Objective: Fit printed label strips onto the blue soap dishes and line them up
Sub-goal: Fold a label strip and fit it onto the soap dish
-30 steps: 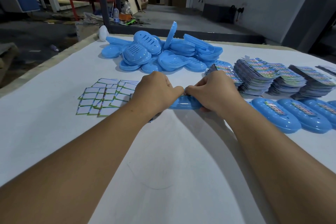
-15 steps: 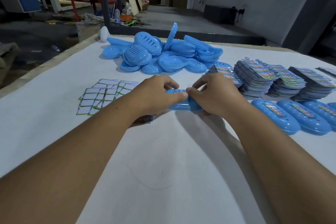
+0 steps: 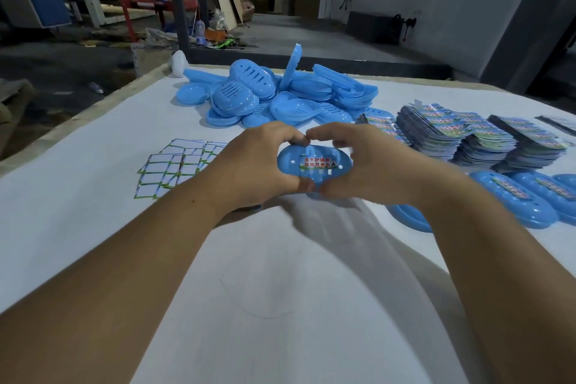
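A blue soap dish (image 3: 313,164) is lifted off the table and tilted toward me, its slotted face showing a label strip (image 3: 316,162) with red print behind the slots. My left hand (image 3: 252,165) grips its left end, fingers curled over the top edge and thumb underneath. My right hand (image 3: 371,162) grips the right end the same way. A row of labelled blue dishes (image 3: 514,199) lies on the table to the right. A heap of loose blue dishes (image 3: 274,97) sits at the back of the table.
Stacks of printed label strips (image 3: 461,137) stand at the right behind the row. White cards with green edges (image 3: 174,165) are spread out on the left. The white table's left edge (image 3: 78,121) drops to the workshop floor. A white object (image 3: 180,64) stands at the far corner.
Both hands have raised the dish from the table and turned it face up toward me, so the label behind its slots now shows.
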{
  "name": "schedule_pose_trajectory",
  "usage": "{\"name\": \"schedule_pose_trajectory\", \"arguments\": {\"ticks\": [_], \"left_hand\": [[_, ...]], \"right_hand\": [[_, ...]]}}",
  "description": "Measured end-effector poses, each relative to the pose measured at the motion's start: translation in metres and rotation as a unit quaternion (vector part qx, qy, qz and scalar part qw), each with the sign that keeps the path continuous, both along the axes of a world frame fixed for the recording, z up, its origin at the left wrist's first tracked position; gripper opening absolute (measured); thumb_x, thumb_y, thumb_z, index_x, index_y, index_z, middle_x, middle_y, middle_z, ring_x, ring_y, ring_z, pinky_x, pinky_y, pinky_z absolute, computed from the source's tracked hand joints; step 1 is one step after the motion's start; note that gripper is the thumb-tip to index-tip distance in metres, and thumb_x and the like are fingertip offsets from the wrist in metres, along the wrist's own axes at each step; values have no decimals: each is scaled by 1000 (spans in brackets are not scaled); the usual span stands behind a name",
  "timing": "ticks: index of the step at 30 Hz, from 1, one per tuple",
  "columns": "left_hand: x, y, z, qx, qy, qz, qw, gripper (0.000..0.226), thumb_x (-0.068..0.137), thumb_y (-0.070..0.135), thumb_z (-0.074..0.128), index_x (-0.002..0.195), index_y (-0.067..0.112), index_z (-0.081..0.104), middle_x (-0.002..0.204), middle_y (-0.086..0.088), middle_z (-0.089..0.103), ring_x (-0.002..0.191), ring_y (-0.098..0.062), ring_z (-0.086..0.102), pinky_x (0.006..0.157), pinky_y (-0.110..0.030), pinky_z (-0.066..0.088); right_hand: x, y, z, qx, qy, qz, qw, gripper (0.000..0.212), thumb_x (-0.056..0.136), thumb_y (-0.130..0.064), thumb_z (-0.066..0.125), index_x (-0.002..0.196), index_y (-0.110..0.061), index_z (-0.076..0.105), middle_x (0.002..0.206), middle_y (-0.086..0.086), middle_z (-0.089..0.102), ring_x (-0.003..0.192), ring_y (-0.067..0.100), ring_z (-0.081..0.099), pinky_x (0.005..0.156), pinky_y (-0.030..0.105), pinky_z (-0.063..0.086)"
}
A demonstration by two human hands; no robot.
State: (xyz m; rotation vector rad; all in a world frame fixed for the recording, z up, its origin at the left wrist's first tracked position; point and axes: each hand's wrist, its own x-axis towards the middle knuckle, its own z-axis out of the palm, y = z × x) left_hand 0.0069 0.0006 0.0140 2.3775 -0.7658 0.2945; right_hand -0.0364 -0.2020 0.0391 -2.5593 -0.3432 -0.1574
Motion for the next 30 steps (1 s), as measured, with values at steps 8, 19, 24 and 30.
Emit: {"name": "schedule_pose_trajectory", "arguments": {"ticks": [8, 19, 24, 30], "left_hand": [[-1, 0, -4, -6, 73, -18, 997, 52, 66, 53, 85, 114, 45, 63, 100, 38, 62, 84, 9, 56, 68, -20, 42], [2, 0, -5, -10, 48, 38, 998, 23, 78, 65, 69, 90, 46, 66, 89, 26, 64, 79, 4, 60, 61, -21, 43], [1, -1, -7, 1, 32, 43, 999, 21, 80, 61, 70, 89, 42, 67, 82, 27, 64, 76, 5, 60, 59, -20, 41], [1, 1, -7, -10, 29, 39, 999, 16, 79, 57, 71, 84, 41, 69, 73, 35, 62, 74, 11, 58, 58, -23, 40]], "right_hand": [[-9, 10, 0, -114, -5, -28, 993, 89, 66, -57, 81, 145, -37, 44, 124, -16, 62, 103, 11, 57, 70, 20, 40], [-30, -5, 18, -239, 123, -156, 951, 68, 67, -75, 66, 115, -26, 64, 110, -4, 65, 91, 20, 62, 67, 32, 47], [-31, -11, 14, -226, 114, -182, 950, 58, 58, -76, 70, 67, -20, 65, 61, -7, 61, 59, 13, 60, 51, 27, 38], [-31, -13, 14, -227, 107, -178, 951, 59, 56, -77, 71, 59, -19, 61, 52, -9, 57, 52, 10, 56, 47, 25, 35]]}}
